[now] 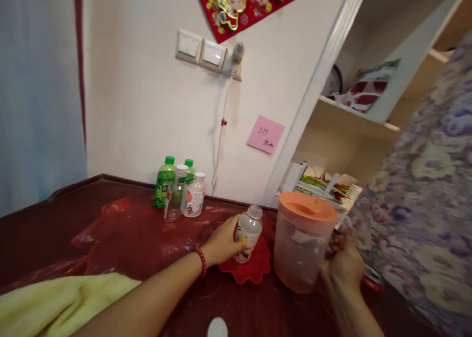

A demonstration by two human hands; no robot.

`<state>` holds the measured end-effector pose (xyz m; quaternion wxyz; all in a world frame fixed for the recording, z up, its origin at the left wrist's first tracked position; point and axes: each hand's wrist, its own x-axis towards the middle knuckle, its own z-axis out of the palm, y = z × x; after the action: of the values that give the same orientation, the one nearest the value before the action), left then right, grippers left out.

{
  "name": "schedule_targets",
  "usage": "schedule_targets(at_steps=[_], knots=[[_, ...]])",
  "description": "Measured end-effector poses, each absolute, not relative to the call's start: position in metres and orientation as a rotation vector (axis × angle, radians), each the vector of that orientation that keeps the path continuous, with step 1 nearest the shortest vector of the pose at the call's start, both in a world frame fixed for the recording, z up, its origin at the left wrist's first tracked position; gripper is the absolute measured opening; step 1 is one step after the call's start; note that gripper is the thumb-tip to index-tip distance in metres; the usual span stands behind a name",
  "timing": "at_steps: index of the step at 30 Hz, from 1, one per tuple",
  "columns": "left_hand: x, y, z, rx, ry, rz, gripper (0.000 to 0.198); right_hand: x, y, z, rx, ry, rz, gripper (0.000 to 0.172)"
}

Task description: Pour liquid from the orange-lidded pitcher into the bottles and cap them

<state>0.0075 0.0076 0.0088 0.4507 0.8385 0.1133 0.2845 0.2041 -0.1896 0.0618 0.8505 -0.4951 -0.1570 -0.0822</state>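
My left hand point(224, 241), a red bead bracelet on its wrist, is wrapped round an uncapped clear plastic bottle point(251, 227) with a printed label. The bottle is upright over a red scalloped plate point(246, 274); my fingers hide part of it. To its right is a translucent plastic pitcher point(298, 256) with an orange lid point(308, 210), apart from the bottle and only slightly tilted. My right hand point(344, 263) is closed round the pitcher's handle on the right side, which is partly hidden. A white bottle cap point(217, 328) lies near the front edge of the view.
Several capped bottles point(193, 199) stand together by the wall. A yellow towel point(70, 297) lies at the front left of the dark red table point(147, 258). A can point(373, 278) sits beside a floral curtain point(424, 204) on the right. A cable point(219, 152) hangs from a socket.
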Motion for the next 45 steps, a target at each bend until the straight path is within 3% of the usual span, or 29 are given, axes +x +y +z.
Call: schedule_targets(at_steps=[9, 18, 25, 45], knots=[[0.012, 0.011, 0.011, 2.104, 0.254, 0.699, 0.072, 0.198, -0.188, 0.028, -0.852, -0.120, -0.120, 0.059], [0.014, 0.011, 0.013, 2.188, 0.328, 0.687, 0.070, 0.216, -0.191, -0.001, -0.932, -0.062, -0.172, 0.058], [0.013, 0.017, 0.010, 2.298, 0.351, 0.654, 0.064, 0.219, -0.194, -0.003, -1.077, -0.120, -0.278, 0.061], [0.006, 0.002, 0.021, 2.408, 0.636, 0.580, 0.070, 0.223, -0.197, -0.005, -1.223, -0.156, -0.293, 0.048]])
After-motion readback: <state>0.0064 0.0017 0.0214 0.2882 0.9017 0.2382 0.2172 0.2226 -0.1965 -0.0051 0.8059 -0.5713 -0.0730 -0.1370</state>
